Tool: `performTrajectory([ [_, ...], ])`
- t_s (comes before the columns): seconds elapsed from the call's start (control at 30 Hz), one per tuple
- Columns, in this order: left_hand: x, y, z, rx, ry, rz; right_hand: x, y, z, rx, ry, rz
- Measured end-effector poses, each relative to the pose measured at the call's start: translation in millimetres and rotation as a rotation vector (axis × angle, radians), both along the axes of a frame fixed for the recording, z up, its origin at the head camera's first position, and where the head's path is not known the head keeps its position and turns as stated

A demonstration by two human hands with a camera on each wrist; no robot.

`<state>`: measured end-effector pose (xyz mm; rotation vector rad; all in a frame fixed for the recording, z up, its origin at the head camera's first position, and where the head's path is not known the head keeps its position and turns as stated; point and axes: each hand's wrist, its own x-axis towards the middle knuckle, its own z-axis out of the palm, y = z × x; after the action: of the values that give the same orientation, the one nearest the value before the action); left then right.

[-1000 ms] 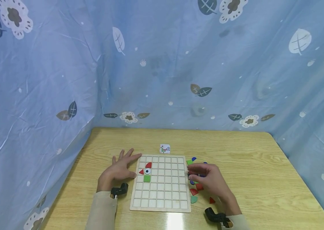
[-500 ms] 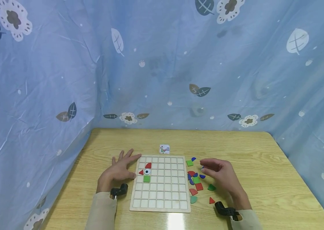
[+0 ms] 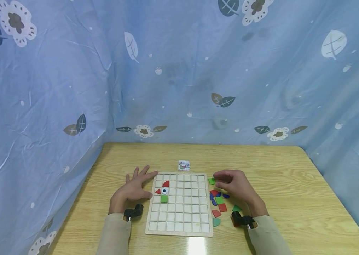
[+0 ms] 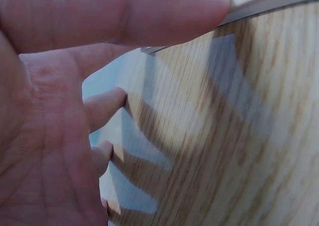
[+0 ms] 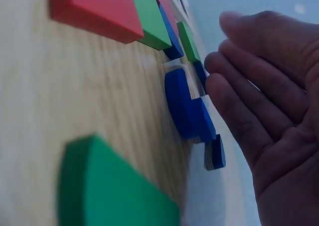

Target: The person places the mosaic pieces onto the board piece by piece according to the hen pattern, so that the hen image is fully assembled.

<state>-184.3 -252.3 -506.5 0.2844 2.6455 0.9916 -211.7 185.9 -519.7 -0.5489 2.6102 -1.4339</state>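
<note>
Your right hand (image 3: 235, 185) is hanging just right of the board (image 3: 185, 209), its fingers curving and its thumb standing a little apart from them, with no piece showing in its grasp. The far green square (image 3: 211, 181) is lying directly left of those fingertips, just beside the board's right edge toward the far corner. It is sitting slightly askew and, being square, is showing no long axis. In the right wrist view a blue piece (image 5: 200, 72) is lying close by the fingertips; I cannot tell whether they are touching it. The red square (image 3: 222, 207) is lying nearer to you, below that hand. Your right hand is plainly the closer one: your left hand (image 3: 136, 186) is spreading wide at the board's left edge, holding nothing, the board's whole width lying between it and the far green square.
</note>
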Motion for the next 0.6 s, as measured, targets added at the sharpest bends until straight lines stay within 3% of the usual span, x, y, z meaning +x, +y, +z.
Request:
performTrajectory([
  [0.33, -0.4, -1.2, -2.4, 0.009, -0.003, -0.004, -4.4, -6.7, -1.4, 0.045, 0.036, -0.054],
  [0.6, 0.1, -0.8, 0.6, -0.006, -0.002, -0.017, -4.1, -5.7, -4.6, 0.061, 0.032, -0.05],
])
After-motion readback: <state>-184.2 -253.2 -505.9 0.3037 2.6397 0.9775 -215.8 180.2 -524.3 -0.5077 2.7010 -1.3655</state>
